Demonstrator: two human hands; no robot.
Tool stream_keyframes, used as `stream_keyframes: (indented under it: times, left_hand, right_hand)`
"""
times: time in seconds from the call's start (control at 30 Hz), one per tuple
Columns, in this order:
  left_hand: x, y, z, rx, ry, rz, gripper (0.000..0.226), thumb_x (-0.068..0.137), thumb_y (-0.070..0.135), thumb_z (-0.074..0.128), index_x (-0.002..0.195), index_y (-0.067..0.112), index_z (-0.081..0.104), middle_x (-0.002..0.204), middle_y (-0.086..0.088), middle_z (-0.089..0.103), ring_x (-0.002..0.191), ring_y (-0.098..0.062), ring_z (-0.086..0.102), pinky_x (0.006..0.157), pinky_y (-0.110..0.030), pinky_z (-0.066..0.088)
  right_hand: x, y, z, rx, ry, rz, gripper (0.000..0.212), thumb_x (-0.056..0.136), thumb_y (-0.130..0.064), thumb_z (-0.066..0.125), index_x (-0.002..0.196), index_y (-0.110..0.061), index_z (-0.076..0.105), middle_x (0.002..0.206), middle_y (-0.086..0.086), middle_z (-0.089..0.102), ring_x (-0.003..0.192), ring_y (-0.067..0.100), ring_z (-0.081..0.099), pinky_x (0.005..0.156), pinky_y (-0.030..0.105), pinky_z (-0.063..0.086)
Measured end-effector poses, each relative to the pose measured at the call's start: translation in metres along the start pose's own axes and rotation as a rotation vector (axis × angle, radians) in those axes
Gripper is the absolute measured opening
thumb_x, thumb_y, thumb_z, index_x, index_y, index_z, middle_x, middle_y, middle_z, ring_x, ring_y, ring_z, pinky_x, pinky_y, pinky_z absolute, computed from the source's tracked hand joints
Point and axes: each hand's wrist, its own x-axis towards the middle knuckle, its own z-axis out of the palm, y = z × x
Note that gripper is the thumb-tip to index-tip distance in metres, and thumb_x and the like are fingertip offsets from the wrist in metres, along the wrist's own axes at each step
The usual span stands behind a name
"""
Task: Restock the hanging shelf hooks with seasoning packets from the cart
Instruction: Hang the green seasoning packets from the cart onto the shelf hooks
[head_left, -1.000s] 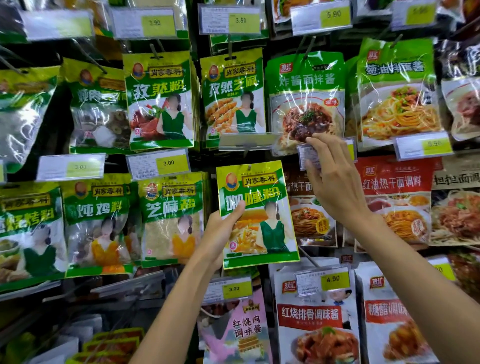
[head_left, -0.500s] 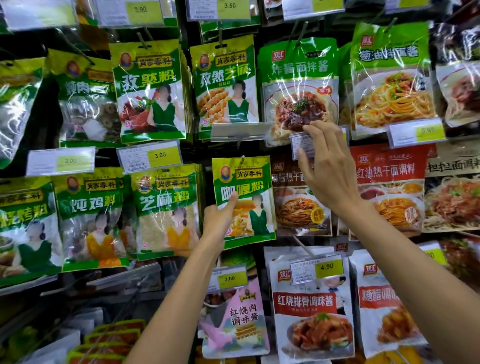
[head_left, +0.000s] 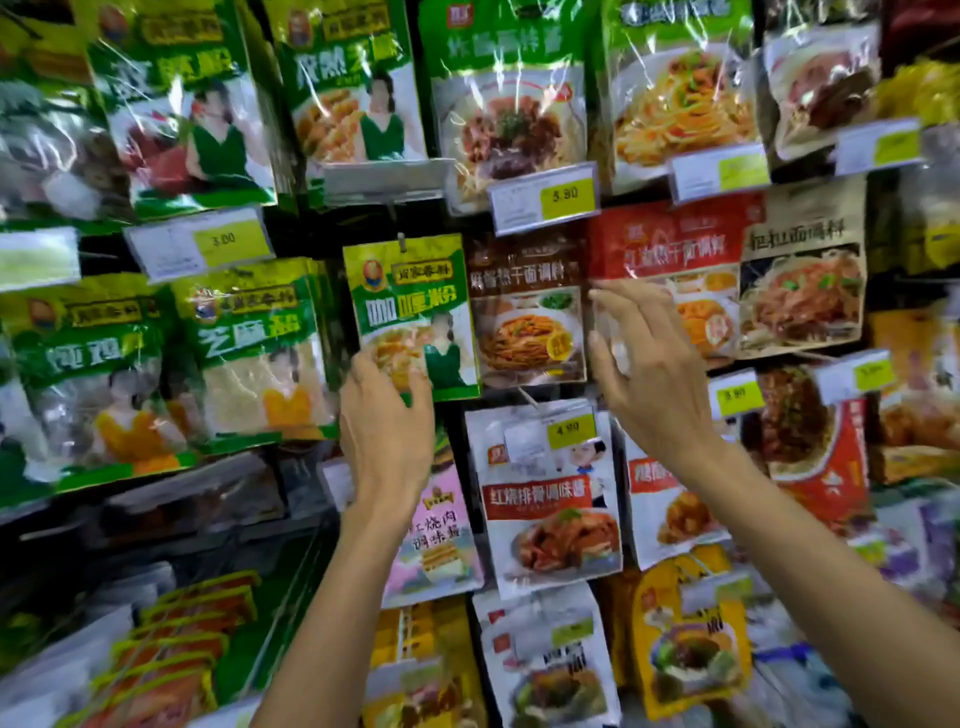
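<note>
A green and yellow seasoning packet (head_left: 410, 301) hangs from a shelf hook (head_left: 401, 241) in the middle row. My left hand (head_left: 384, 436) reaches up to it, and its fingertips lie on the packet's lower left corner. The picture is blurred, and no pinch shows. My right hand (head_left: 649, 374) is raised beside it with fingers spread and holds nothing. It hovers in front of the brown noodle-sauce packet (head_left: 524, 312) and the red packet (head_left: 675, 244).
Hanging packets and yellow price tags (head_left: 566, 195) cover the whole wall. More green packets (head_left: 254, 348) hang to the left. A clear tag holder (head_left: 384, 179) juts out above the hook. At lower left, stacked orange-and-green packets (head_left: 171, 649) lie in the cart.
The packet went from my left hand's grip up onto the hook. My right hand let go of the price tag above and dropped lower, fingers spread. The view moved closer and down.
</note>
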Motion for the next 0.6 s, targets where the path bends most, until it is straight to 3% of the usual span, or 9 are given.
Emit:
stream_keyframes:
  times: [0.1,0.2,0.33,0.4,0.47,0.6]
  left_hand:
    - [-0.048,0.018,0.012,-0.152,-0.094,0.142,0.028,0.099,0.027,0.048,0.122,0.012,0.054,0.115,-0.005,0.062,0.104,-0.023,0.057,0.085,-0.032,0.044]
    - [-0.113,0.038,0.042,-0.295,-0.329,0.238,0.02,0.1,0.026,0.048,0.107,0.016,0.063,0.09,0.01,0.063,0.082,-0.012,0.056,0.08,-0.033,0.046]
    - [-0.21,0.052,0.104,-0.404,-0.708,0.247,0.024,0.1,0.024,0.047,0.093,0.013,0.066,0.072,0.006,0.06,0.063,-0.002,0.052,0.059,-0.022,0.038]
    - [-0.258,0.055,0.138,-0.419,-0.871,0.21,0.026,0.099,0.019,0.048,0.091,0.005,0.068,0.072,-0.001,0.062,0.062,-0.004,0.05,0.062,-0.026,0.038]
    - [-0.303,0.054,0.171,-0.413,-1.029,0.195,0.024,0.098,0.015,0.05,0.089,0.002,0.069,0.072,-0.011,0.065,0.067,-0.021,0.057,0.064,-0.034,0.04]
    - [-0.381,0.039,0.231,-0.338,-1.289,0.243,0.027,0.098,0.014,0.05,0.08,0.004,0.065,0.075,-0.019,0.066,0.072,-0.028,0.061,0.065,-0.036,0.04]
  right_hand:
    - [-0.059,0.012,-0.032,0.028,-0.104,0.128,0.036,0.098,-0.02,0.045,0.123,0.002,0.058,0.122,0.017,0.059,0.12,0.026,0.048,0.106,0.034,0.038]
    - [-0.128,0.025,-0.072,0.032,-0.158,0.311,0.031,0.098,-0.016,0.048,0.121,0.0,0.06,0.118,0.015,0.061,0.115,0.023,0.05,0.099,0.032,0.041]
    - [-0.228,0.038,-0.132,-0.046,-0.247,0.62,0.024,0.094,-0.012,0.051,0.111,-0.001,0.063,0.104,0.013,0.063,0.098,0.022,0.056,0.081,0.026,0.042]
    - [-0.274,0.042,-0.161,-0.109,-0.284,0.819,0.026,0.093,-0.015,0.05,0.109,-0.001,0.066,0.101,0.014,0.066,0.096,0.028,0.062,0.081,0.024,0.039]
    - [-0.315,0.046,-0.187,-0.183,-0.281,0.989,0.027,0.092,-0.014,0.051,0.105,0.001,0.068,0.098,0.016,0.069,0.094,0.031,0.065,0.081,0.024,0.038]
    - [-0.393,0.052,-0.223,-0.297,-0.313,1.347,0.024,0.099,-0.016,0.05,0.104,-0.001,0.068,0.098,0.016,0.068,0.093,0.032,0.063,0.08,0.037,0.044]
